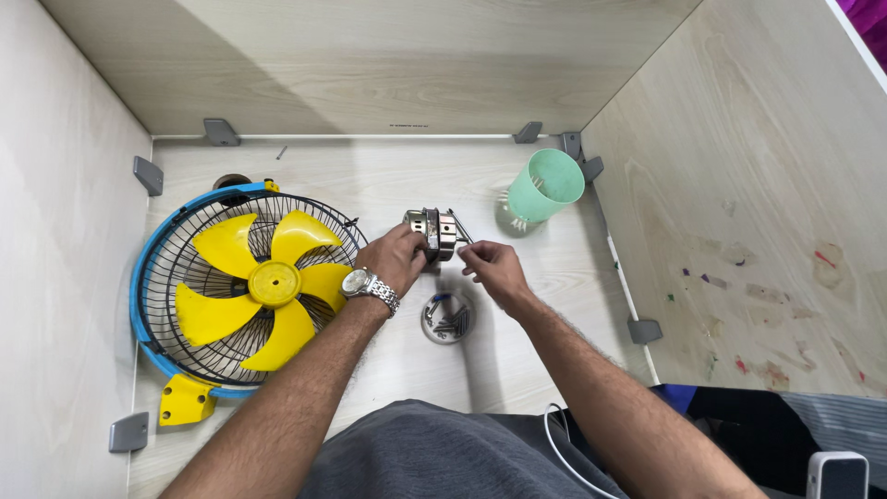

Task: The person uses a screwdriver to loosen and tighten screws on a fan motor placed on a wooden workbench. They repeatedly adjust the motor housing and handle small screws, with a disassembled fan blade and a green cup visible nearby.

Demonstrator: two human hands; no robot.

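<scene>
A small silver fan motor (432, 230) stands on the pale wooden table (388, 185). My left hand (395, 258), with a metal watch on its wrist, grips the motor's near side. My right hand (494, 268) pinches a thin screwdriver (459, 226) whose tip points at the motor's right side. Just below both hands sits a small round dish (448, 318) with several screws in it.
A blue fan guard (146, 268) holding a yellow fan blade (263, 286) lies flat at the left. A mint green cup (545, 187) stands at the back right. Wooden walls with grey brackets enclose the table. A white cable (557, 444) lies near my lap.
</scene>
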